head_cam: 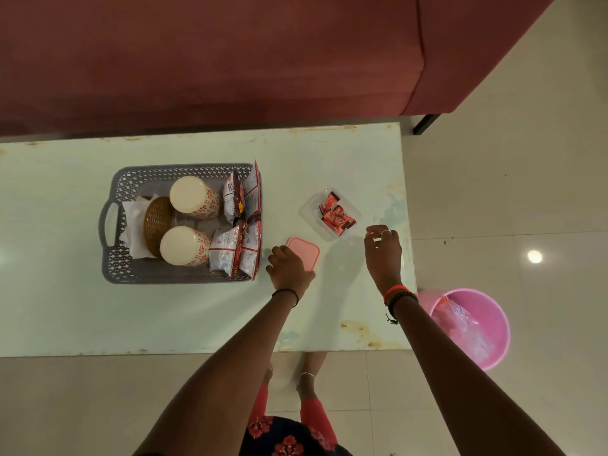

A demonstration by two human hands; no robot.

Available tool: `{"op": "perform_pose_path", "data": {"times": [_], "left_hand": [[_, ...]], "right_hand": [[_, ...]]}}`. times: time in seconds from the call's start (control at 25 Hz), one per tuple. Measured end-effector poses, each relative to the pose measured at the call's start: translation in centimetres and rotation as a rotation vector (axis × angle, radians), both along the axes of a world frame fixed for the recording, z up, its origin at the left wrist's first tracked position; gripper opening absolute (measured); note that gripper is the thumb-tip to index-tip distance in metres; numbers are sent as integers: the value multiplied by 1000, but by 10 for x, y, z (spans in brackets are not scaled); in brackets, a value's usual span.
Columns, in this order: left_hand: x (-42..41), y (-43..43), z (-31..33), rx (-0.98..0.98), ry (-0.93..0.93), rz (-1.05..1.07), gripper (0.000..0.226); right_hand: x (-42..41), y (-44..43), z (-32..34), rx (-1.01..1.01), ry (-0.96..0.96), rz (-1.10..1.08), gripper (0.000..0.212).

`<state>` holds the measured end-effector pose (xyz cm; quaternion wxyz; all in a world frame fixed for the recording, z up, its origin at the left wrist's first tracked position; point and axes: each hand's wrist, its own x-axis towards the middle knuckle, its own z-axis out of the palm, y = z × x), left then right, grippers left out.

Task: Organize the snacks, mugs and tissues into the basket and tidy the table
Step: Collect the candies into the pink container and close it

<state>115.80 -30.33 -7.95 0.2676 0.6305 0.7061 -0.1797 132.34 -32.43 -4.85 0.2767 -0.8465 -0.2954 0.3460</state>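
Surface [197, 317]: pale, scuffed and rust-spotted at the edges, long side facing the person.

1. Grey perforated basket [171, 277], left of centre on the surface. Contents:
 - two mugs, upside down, white with red flower print, one at the far side [194, 197] and one at the near side [184, 245];
 - white tissues [131, 218] folded against the left end wall;
 - a brown woven round piece [158, 222], on edge between the tissues and the mugs;
 - snack packets [236, 200], red and silver, standing in a row along the right end wall.
2. Clear plastic container [309, 209], uncovered, right of the basket and apart from it, holding red-wrapped sweets [336, 215].
3. Pink lid [308, 252], between the basket and the container, at the near side of both.
4. Left grip [289, 268]: arm stretched forward, palm down, fingers curled over the near-left part of the pink lid and holding it. Whether the lid is lifted off the surface cannot be told.
5. Right grip [383, 251]: arm stretched forward, hand above the right edge of the surface just beside the clear container, fingers loosely bent with nothing seen in them; ring on one finger, bands at the wrist.
6. Pink bucket [504, 324] on the floor by the near right corner of the surface, clear plastic wrapping [460, 324] inside.
7. Maroon sofa [197, 60] along the far side.
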Motion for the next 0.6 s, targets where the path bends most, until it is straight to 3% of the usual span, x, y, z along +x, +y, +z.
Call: {"op": "perform_pose_path", "data": {"times": [0.08, 0.2, 0.28, 0.36, 0.44, 0.6], "left_hand": [[-2, 7, 3, -74, -211, 199, 91], [-8, 15, 17, -254, -682, 515, 106], [-13, 15, 30, -356, -908, 560, 108], [-16, 14, 42, -445, -1068, 546, 105], [-18, 18, 49, -518, -1169, 504, 96], [-12, 33, 57, -618, -1284, 447, 76]], "right_hand": [[-1, -2, 4, 5, -2, -13, 22], [-6, -8, 14, -69, 100, -75, 19], [-8, -13, 22, -197, 406, -73, 15], [-9, -21, 30, -287, 873, -102, 25], [-9, -26, 36, -235, 1221, -245, 23], [-6, -22, 36, -99, 1379, -360, 16]]}}
